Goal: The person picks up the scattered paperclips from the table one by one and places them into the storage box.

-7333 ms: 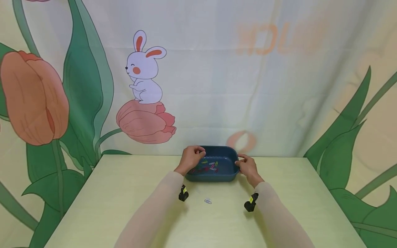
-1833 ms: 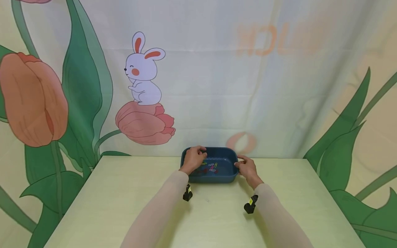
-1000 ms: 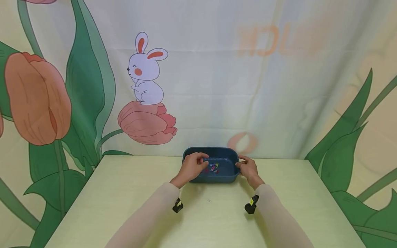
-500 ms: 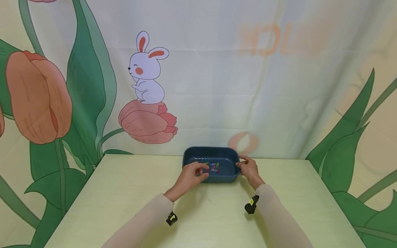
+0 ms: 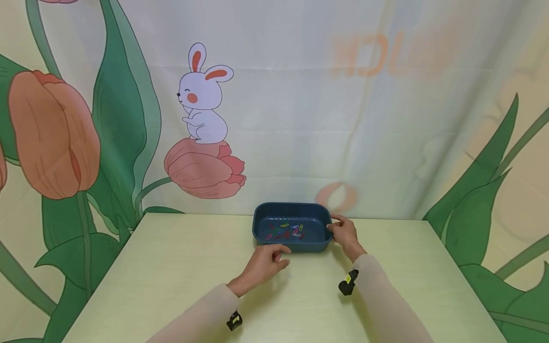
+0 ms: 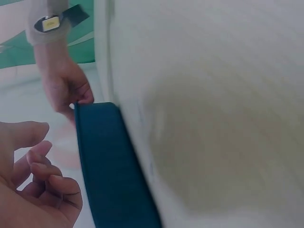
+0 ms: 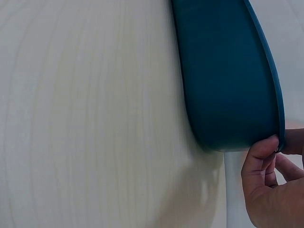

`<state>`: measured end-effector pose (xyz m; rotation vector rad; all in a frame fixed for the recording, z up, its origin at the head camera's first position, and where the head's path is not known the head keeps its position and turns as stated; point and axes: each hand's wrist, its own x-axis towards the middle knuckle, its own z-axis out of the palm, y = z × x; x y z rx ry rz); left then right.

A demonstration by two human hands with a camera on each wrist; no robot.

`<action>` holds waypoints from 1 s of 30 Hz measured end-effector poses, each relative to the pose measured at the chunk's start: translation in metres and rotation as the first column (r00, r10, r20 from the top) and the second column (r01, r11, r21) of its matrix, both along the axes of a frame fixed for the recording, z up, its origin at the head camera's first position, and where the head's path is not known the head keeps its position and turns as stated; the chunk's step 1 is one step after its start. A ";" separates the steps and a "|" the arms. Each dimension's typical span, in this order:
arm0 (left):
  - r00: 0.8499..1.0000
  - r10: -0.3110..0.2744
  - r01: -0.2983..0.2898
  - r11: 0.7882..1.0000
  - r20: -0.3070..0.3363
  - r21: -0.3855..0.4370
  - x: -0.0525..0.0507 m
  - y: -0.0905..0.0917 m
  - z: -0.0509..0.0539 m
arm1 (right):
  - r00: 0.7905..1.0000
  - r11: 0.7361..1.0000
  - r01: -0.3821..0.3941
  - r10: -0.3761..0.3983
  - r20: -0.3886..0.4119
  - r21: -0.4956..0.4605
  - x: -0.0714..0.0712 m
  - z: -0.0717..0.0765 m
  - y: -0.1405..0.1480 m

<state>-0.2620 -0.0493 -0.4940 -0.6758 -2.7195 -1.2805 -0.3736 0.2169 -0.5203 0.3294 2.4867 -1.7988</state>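
Observation:
A dark blue plastic basin (image 5: 296, 247) stands at the back of the table, with several coloured paper clips (image 5: 296, 234) scattered on its floor. My right hand (image 5: 345, 237) pinches the rim at the right end; the right wrist view has the thumb (image 7: 264, 146) against the outer wall. In front of the basin, my left hand (image 5: 261, 267) hovers low over the table. Its thumb and index finger are apart, the other fingers loosely curled, and nothing shows between them. Near its fingertips lies a tiny pale mark (image 5: 289, 276), too faint to identify.
The pale yellow-green tabletop (image 5: 180, 267) spreads out to both sides and in front of the basin. Directly behind it hangs a printed curtain (image 5: 283, 119) with a rabbit and tulips.
My left hand has come out of the basin, back toward me over its front rim. A pale paper clip seen on the table earliest no longer shows clearly. My right hand stays at the rim.

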 end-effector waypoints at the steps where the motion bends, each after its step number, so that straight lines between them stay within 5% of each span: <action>1: 1.000 -0.001 0.001 1.000 0.009 -0.006 0.000 0.000 -0.002 | 1.000 1.000 0.000 0.000 0.000 0.002 0.000 0.000 0.000; 15: 0.992 -0.098 0.103 0.992 0.086 -0.066 -0.004 0.000 -0.035 | 1.000 1.000 -0.003 0.003 0.000 0.003 -0.002 -0.001 0.001; 30: 0.991 -0.081 0.098 0.981 0.108 -0.165 -0.011 0.003 -0.049 | 1.000 1.000 -0.005 0.005 0.002 -0.007 -0.003 -0.002 0.002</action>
